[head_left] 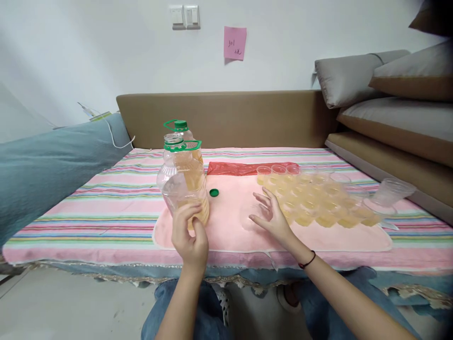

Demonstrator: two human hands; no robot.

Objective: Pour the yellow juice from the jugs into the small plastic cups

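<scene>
My left hand [191,231] has its fingers wrapped round a clear plastic cup [174,191], which overlaps the front of an uncapped jug [189,165] of pale yellow liquid. How much the cup holds is hard to tell against the jug. My right hand [271,215] has its fingers spread, beside a faint clear cup [248,217] on the pink mat [226,233]. Right of it, several cups of yellow liquid [307,203] stand close together in rows. A green cap [214,192] lies on the mat near the jug.
Behind the uncapped jug stands a second jug with its green cap [180,123] on. A red plastic sheet [231,168] lies along the mat's back edge. Stacked clear cups [392,190] lean at the right. Cushions [406,118] are piled at the right, a blue bolster [67,151] at the left.
</scene>
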